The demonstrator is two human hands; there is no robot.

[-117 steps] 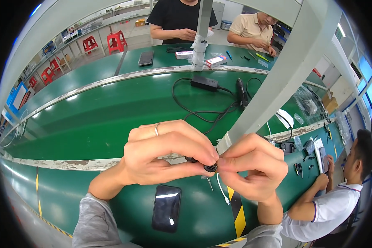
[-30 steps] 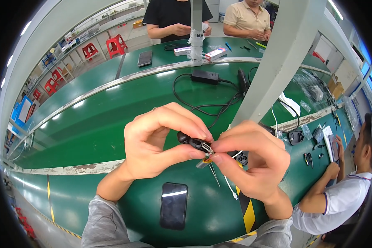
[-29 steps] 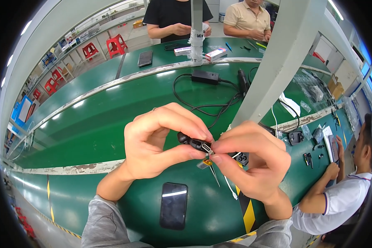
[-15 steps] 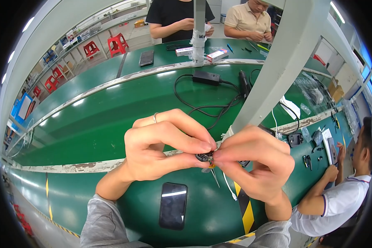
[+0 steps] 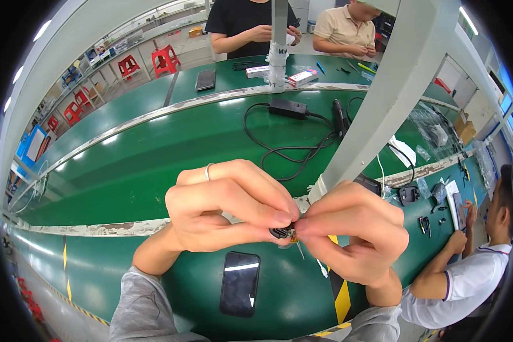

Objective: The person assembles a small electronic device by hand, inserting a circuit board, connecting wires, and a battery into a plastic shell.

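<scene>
Both my hands meet above the front of the green bench, fingertips almost touching. My left hand (image 5: 219, 205) pinches a small black slotted plastic part (image 5: 280, 232) between thumb and fingers. My right hand (image 5: 359, 228) is closed at the part's right edge, thumb and forefinger pressed together there; what lies between them is mostly hidden. A tiny yellowish piece and a thin wire show beneath the fingertips. On the bench below lies a dark smartphone (image 5: 240, 285), its screen reflecting a light. A white cable end (image 5: 324, 271) shows beside my right hand.
Past a worn white ledge lie a black power adapter (image 5: 288, 108) with its looped cable and a black rod-shaped plug (image 5: 340, 117). A grey post (image 5: 382, 97) slants down on the right. A co-worker in white (image 5: 467, 279) sits right, near small black parts; two others work across the bench.
My hands have sunk slightly, still pinched together around the black part. My right hand's thumb has shifted a little downward along its edge. The view has tilted slightly.
</scene>
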